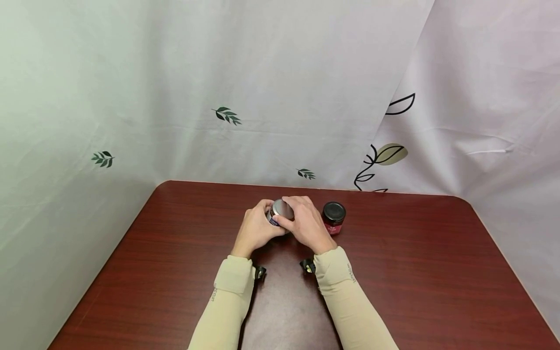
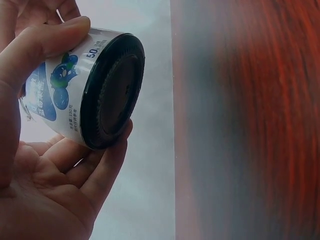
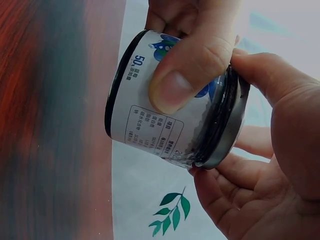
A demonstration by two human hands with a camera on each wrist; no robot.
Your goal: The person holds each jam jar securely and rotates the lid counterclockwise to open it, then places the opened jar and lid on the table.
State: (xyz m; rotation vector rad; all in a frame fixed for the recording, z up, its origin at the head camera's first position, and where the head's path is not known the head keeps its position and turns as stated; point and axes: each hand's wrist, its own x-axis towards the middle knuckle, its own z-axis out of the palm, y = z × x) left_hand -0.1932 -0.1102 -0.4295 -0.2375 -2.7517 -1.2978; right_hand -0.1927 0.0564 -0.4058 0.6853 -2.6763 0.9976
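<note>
A glass jam jar (image 2: pixel 70 107) with a white label and blueberry pictures is held up between both hands, its dark bottom showing in the left wrist view. My left hand (image 1: pixel 255 228) grips the jar's body, with the thumb across the label. Around the silver lid (image 3: pixel 231 127) curl the thumb and fingers of my right hand (image 1: pixel 305 224). The lid sits on the jar's mouth. Just right of the right hand, a second jar (image 1: pixel 334 219) with a black lid and a red label stands upright.
The reddish-brown wooden table (image 1: pixel 415 272) has rounded far corners. Behind it and along its sides hangs a white curtain (image 1: pixel 271 73) with leaf prints. Black wrist straps (image 1: pixel 260 273) show at the sleeve cuffs.
</note>
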